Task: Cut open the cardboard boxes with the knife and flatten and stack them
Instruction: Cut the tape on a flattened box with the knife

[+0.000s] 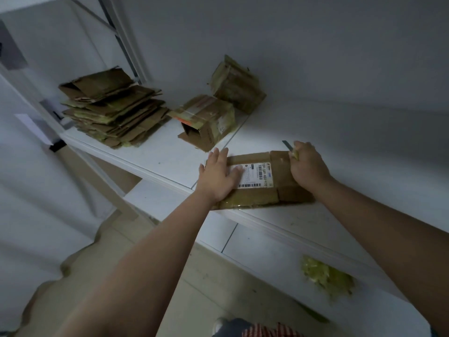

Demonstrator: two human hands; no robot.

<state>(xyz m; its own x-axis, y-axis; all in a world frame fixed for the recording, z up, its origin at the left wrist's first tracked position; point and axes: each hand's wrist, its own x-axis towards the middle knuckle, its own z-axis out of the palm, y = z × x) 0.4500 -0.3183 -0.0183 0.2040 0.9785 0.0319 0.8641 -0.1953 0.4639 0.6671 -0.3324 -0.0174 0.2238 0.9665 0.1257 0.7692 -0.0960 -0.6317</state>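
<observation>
We count three brown cardboard boxes on the white desk (pixel 158 152). The flat taped box with a white shipping label (pixel 260 181) lies at the near edge, under both hands. Our left hand (pixel 218 175) presses on it with fingers straight and spread; our right hand (pixel 307 164) is curled round one knife with a thin grey blade (pixel 287 145), its tip pointing away past the box's far edge. Two other boxes (pixel 206 120) (pixel 237 85) stand behind, beside one stack of flattened brown cardboard (pixel 114 108).
</observation>
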